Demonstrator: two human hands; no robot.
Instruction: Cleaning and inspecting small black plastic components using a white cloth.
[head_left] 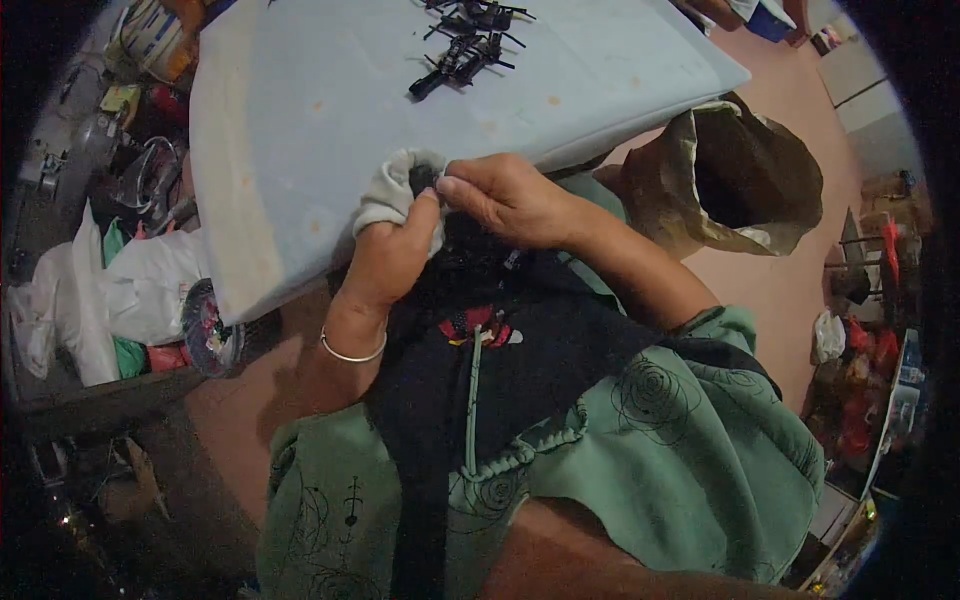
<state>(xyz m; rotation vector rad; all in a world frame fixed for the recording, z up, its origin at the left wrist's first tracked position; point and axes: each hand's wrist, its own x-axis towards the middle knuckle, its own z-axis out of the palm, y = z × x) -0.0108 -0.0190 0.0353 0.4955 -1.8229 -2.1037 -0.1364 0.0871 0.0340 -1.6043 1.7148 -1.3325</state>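
Observation:
My left hand [392, 258], with a silver bangle at its wrist, is closed around a whitish cloth [385, 195] at the near edge of the pale padded surface. Within the cloth's folds sits a small black piece [423, 180]; my left thumb presses on it. My right hand [515, 200] meets it from the right, thumb and forefinger pinched at the black piece's edge. What lies between those fingertips is mostly hidden. Farther off on the pale surface [270, 130] lies a cluster of black parts with thin prongs [470, 55].
A large open brown sack [690, 190] stands on the reddish floor to the right. At left are white bags [150, 280] and a round clear container [210, 330]. Shelves with assorted goods [880, 390] line the right side. My dark apron [500, 370] hangs below my hands.

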